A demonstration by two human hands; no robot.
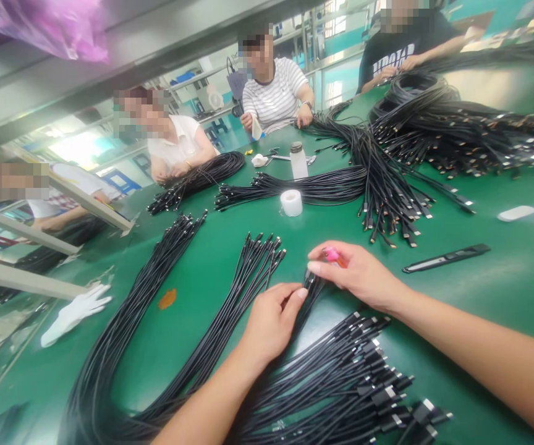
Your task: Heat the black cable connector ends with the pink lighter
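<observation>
My left hand (274, 315) is closed around black cables (306, 309) near their connector ends, in the middle of the head view. Just right of it, my right hand (348, 272) has its fingers pinched at the cable tips, with a small pink object (332, 254) held against the fingers. Below my hands a spread of cables with metal plugs (364, 371) lies on the green table (457, 321). Two more cable bundles curve up on the left, one long (132, 315) and one shorter (234, 309).
A white tape roll (291, 203) and a bottle (298, 162) stand beyond my hands. A black cutter knife (446, 258) lies right, a white glove (76, 313) left. Several people sit across the table, near large cable piles (457, 133). A metal shelf (109, 68) crosses overhead.
</observation>
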